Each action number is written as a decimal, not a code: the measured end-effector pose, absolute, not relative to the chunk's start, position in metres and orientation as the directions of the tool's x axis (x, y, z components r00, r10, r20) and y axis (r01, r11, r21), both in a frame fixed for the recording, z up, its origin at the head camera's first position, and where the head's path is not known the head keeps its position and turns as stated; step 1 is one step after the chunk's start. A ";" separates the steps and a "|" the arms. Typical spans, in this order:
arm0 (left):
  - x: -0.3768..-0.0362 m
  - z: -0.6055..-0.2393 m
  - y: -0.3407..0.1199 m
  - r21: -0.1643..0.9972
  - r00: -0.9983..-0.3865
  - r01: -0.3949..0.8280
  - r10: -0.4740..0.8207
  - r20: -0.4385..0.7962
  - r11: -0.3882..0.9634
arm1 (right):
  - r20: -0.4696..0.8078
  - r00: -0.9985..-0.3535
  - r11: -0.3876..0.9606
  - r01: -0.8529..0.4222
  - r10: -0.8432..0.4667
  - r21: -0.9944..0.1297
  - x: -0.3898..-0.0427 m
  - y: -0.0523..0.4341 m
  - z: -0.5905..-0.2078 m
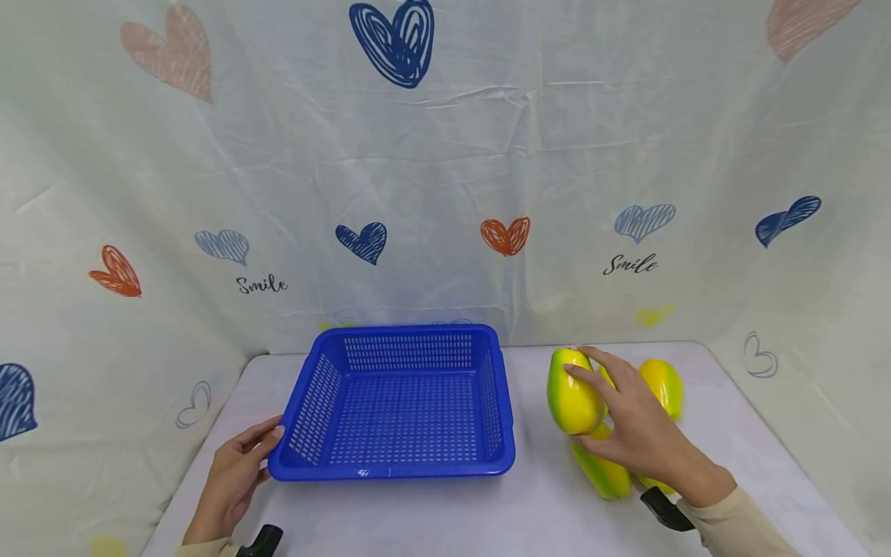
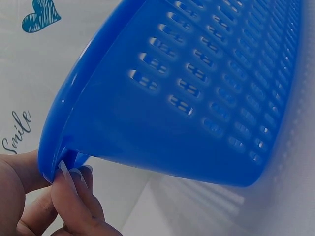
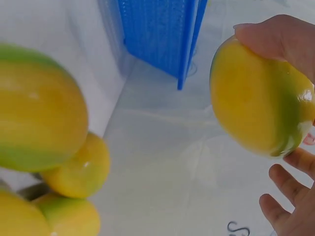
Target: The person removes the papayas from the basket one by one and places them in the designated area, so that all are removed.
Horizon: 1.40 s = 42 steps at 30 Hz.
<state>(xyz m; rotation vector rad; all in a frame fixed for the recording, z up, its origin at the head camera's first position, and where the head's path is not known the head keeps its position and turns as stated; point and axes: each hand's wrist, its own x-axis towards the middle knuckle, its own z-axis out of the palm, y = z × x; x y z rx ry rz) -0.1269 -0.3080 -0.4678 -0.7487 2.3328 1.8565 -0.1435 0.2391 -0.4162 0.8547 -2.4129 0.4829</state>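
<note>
My left hand pinches the left rim of a blue plastic basket, thumb on top. In the left wrist view, curled fingertips press under the rim by the perforated wall. No items are inside the basket. Over to the right, my right hand grips a glossy yellow-green mango between thumb and fingers. The right wrist view shows this mango held apart from the others. Under and behind that hand lie several more mangoes, partly hidden by it; one long piece lies nearest the front.
The basket stands on a white-covered table. A pale curtain printed with hearts and "Smile" hangs behind and along both sides. Dark straps sit at both wrists.
</note>
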 end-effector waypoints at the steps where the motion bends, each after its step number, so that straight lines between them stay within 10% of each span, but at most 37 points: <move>1: -0.127 -0.467 -0.308 0.899 -0.879 -0.410 -0.328 -0.345 0.152 | 0.582 -0.668 0.744 -0.650 -0.463 -0.154 -0.143 0.243 -0.417; 42: -0.129 -0.466 -0.308 0.888 -0.877 -0.422 -0.330 -0.350 0.180 | 0.500 -0.825 0.883 -0.416 -0.264 -0.219 -0.115 0.368 -0.449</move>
